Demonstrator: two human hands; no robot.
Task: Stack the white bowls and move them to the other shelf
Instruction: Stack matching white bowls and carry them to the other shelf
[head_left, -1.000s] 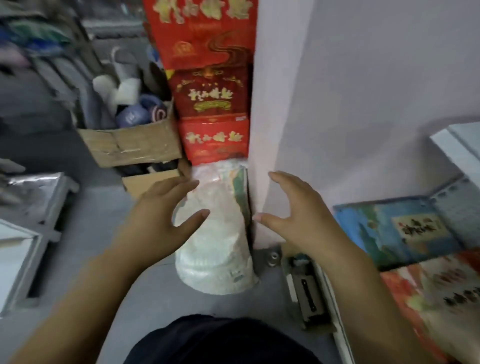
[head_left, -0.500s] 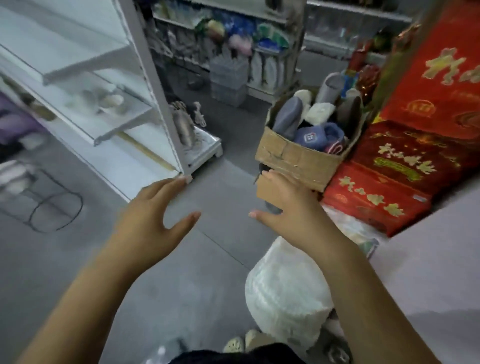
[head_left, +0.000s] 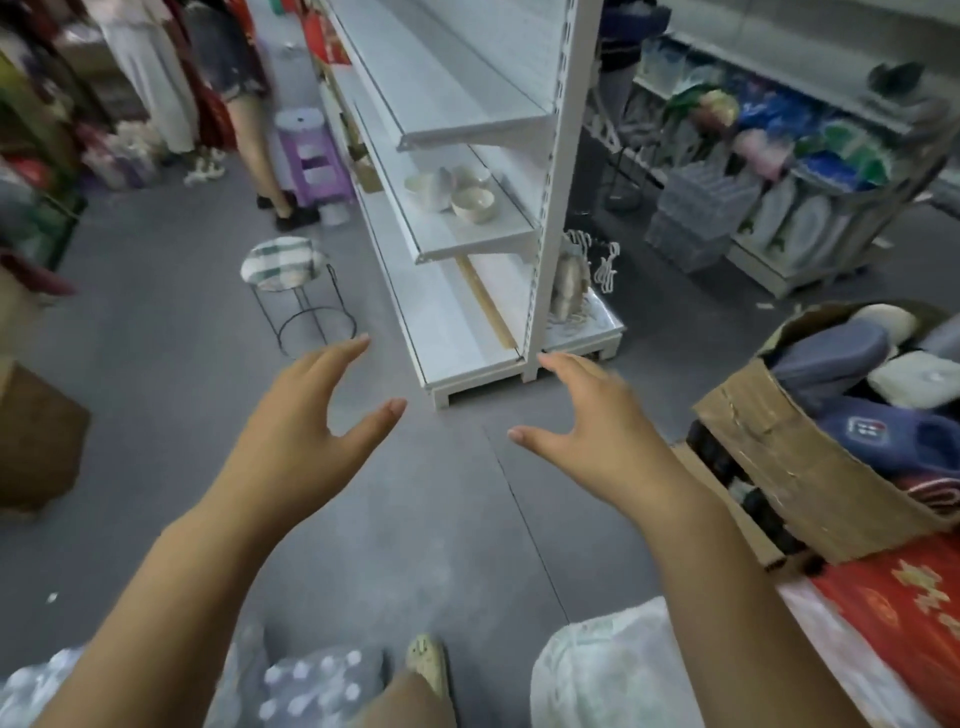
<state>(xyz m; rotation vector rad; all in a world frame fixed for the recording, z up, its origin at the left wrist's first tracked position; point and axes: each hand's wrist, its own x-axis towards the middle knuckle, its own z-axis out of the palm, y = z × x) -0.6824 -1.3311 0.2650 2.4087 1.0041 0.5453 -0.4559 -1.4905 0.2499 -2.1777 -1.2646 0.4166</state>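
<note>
Both hands out front over grey floor (head_left: 441, 519), empty. Left hand (head_left: 296, 441) grip spread, fingers apart, thumb out, pinching nothing. Right hand (head_left: 597, 431) grip spread too, palm down, nothing held. White bowls (head_left: 454, 192) sit in a small cluster on the middle level of the white shelf unit (head_left: 550, 208), well apart from both hands, not stacked; one looks tipped on its side. Round stool (head_left: 283, 262) with black wire legs left of the shelf. Cardboard box (head_left: 795, 457) of slippers at right, red boxes (head_left: 893, 613) below it. Another person's legs (head_left: 254, 135) stand by a purple stool (head_left: 311, 161) in the back
</note>
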